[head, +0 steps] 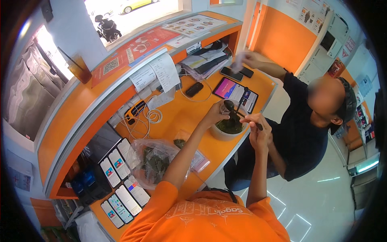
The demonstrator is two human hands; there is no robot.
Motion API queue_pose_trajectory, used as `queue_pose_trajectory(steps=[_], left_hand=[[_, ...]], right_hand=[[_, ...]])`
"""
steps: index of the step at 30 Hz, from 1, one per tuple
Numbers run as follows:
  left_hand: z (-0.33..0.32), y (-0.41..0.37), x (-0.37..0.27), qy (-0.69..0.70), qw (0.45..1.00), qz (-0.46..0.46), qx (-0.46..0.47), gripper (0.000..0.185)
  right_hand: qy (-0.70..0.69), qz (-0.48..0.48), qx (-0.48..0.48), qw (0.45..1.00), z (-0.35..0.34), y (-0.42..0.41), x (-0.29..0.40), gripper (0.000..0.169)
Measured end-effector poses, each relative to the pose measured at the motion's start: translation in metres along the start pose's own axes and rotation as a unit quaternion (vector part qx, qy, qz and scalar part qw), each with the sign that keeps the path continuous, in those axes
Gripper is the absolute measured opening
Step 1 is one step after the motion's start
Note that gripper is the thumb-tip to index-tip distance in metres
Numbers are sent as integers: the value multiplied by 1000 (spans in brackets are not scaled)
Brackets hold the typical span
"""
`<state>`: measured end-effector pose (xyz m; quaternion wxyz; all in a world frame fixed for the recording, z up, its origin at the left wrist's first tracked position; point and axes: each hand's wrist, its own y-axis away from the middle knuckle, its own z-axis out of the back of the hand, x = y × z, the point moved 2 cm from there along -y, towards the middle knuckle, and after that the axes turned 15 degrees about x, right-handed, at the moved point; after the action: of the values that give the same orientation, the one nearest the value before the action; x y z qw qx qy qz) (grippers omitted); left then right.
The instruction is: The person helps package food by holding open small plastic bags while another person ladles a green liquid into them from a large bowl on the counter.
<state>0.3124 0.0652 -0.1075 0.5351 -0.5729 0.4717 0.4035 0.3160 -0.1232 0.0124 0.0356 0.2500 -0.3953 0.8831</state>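
A white tub (pixel 227 133) of dark green leafy matter stands near the front edge of the orange counter. My left hand (pixel 214 115) grips its far-left rim, fingers at the wall. Over the tub, my right hand (pixel 257 125) holds a dark spoon (pixel 239 112), whose bowl lies above the contents. A second dark spoon (pixel 242 101) leans across the tub's back rim. A seated person's hand touches or lies close behind my right hand; their overlap hides part of it. To the left lies a clear plastic bag (pixel 155 163) with dark green leaves inside.
A tablet (pixel 222 87) and phones (pixel 231 74) lie behind the tub. White cables (pixel 154 116) coil at the back left. Several lit phones (pixel 127 199) stand in rows at the left. A person in black (pixel 305 139) sits close on the right. An iced drink (pixel 80 69) stands on the upper ledge.
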Motion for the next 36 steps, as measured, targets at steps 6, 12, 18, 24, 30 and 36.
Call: queue_pose_trajectory(steps=[6, 12, 18, 24, 30, 36], left_hand=[[0, 0, -3, -24, 1000, -1, -15, 57], [3, 0, -2, 54, 998, 3, -44, 50], [13, 10, -27, 126, 986, -64, -83, 44], [15, 35, -63, 253, 960, -103, -59, 41], [-5, 81, -104, 301, 944, -135, 19, 38], [-29, 129, -133, 79, 993, -64, 55, 35]], right_hand=[[-95, -17, -157, 983, -13, 7, -10, 31], [-119, -41, -270, 955, -15, 15, -11, 33], [-68, -99, -209, 971, -45, 45, -35, 25], [9, -163, 119, 979, -86, 51, -44, 23], [107, -121, 187, 969, -58, 31, 6, 39], [-34, -85, 127, 988, -36, 16, 58, 38]])
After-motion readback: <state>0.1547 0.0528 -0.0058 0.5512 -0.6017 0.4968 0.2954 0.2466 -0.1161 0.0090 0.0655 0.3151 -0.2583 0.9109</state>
